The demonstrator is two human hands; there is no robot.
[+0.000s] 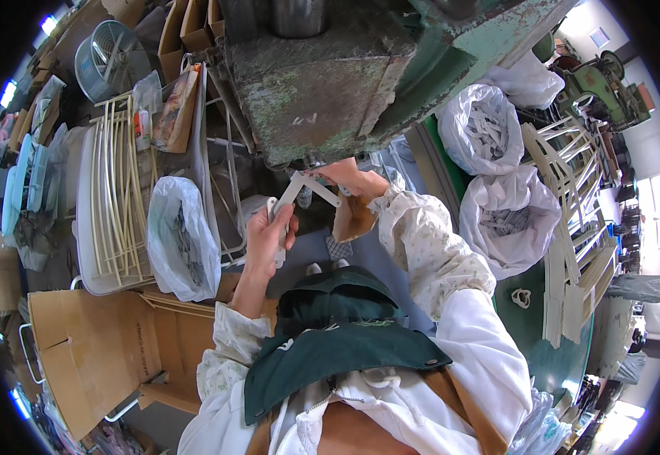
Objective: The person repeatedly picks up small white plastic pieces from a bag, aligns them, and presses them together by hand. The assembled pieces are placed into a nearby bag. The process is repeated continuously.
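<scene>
My left hand [271, 230] is closed around a white flat-bar piece [287, 196], thumb along its face. The piece bends at its top, and a second arm slants down to the right with a rounded end. Close by, under the front of a worn green machine [322, 98], is my right hand [355, 177]. Its fingers are drawn together toward the machine's underside, behind the bent piece. Their tips are hidden, so what they hold cannot be made out. A brown cardboard-like piece [353, 218] shows just below my right hand.
White bags of metal parts stand left [183, 241] and right [506, 220]. Long pale bars lie on the left [114, 205], and white frame pieces [572, 235] are stacked at the right on a green table [531, 326]. An open cardboard box [102, 349] sits at lower left.
</scene>
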